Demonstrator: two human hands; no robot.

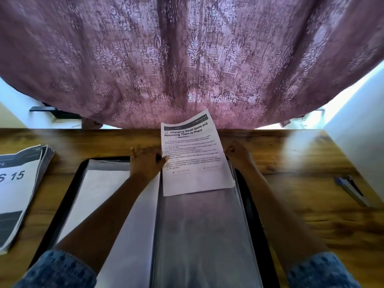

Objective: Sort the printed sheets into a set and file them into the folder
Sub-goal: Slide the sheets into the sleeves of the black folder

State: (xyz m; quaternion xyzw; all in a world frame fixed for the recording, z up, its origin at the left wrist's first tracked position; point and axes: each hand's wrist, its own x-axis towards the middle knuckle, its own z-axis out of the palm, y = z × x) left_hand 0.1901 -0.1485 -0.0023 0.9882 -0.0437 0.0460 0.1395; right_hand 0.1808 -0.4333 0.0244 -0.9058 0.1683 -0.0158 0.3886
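Daylight glows through the curtain (187, 59); wide-angle bending at the edges, with soft motion blur throughout.

Mauve damask curtain (187, 59), black folder (257, 215), white black-printed sheet (193, 159), brown woodgrain table (301, 163).

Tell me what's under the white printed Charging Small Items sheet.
Under the white printed sheet: the clear plastic sleeve of the open black folder, on the wooden table. Sleeve's top edge is covered.

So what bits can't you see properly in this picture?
Head view:
printed sheet: small print blurred, unreadable
stack of sheets: cut off by the left edge; only "S 15" shows
right hand: fingertips hidden behind the printed sheet
blue tool: too blurred to name
folder: near end hidden by the arms and bottom edge
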